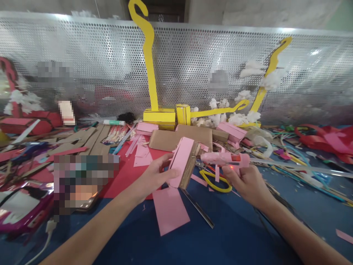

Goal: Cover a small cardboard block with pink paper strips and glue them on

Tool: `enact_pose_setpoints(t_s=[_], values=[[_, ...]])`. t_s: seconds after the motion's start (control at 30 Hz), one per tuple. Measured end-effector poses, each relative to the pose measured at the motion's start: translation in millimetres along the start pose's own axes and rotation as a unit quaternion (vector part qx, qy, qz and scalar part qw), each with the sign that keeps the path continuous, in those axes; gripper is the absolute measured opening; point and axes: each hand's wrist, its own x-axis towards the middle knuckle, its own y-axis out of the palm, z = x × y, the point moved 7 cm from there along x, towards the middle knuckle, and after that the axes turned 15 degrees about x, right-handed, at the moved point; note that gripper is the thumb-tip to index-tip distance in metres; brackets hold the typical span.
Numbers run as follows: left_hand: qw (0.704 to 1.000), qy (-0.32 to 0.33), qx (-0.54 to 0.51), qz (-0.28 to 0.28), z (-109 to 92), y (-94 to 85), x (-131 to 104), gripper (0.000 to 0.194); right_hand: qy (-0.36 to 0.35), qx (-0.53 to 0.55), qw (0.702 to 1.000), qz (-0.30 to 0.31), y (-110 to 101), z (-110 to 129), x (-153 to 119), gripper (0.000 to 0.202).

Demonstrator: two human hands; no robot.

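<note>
My left hand (161, 173) grips a small cardboard box (181, 158) partly faced with pink paper, thumb on the pink side. Its bare brown side is turned to the right. In my right hand (249, 184) is a pink glue gun (226, 159) with a small red light lit; its nozzle points left, close to the box's brown side. A clear glue stick (275, 163) runs out behind the gun. Below the box lie a square of pink paper (171, 211) and a thin dark metal tool (198, 209). Yellow-handled scissors (216, 182) rest between my hands.
Two yellow box-and-hook pieces (159, 116) (183, 115) stand and lie at the back, before a perforated metal panel (110, 66). Cardboard strips (91, 138) and red paper (118, 180) lie left. Red ribbon (328, 141) is at far right. A purple bag-like object (27, 217) sits front left.
</note>
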Motion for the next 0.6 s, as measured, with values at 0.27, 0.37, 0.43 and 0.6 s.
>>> enact_pose_setpoints(t_s=[0.27, 0.37, 0.43, 0.6], values=[[1.000, 0.012, 0.013, -0.001, -3, 0.7, 1, 0.054, 0.005, 0.021, 1.000, 0.018, 1, -3, 1, 0.067], [1.000, 0.005, 0.006, -0.017, -2, -1.9, 2, 0.051, 0.009, 0.041, 0.999, -0.001, -7, -3, 3, 0.065], [0.999, -0.007, -0.011, -0.031, 2, -4.6, 3, 0.050, 0.014, 0.068, 0.997, -0.015, -16, -6, 4, 0.063], [0.995, -0.047, -0.068, -0.052, 13, -9.1, 5, 0.058, 0.061, 0.046, 0.997, -0.033, -54, -35, 5, 0.069]])
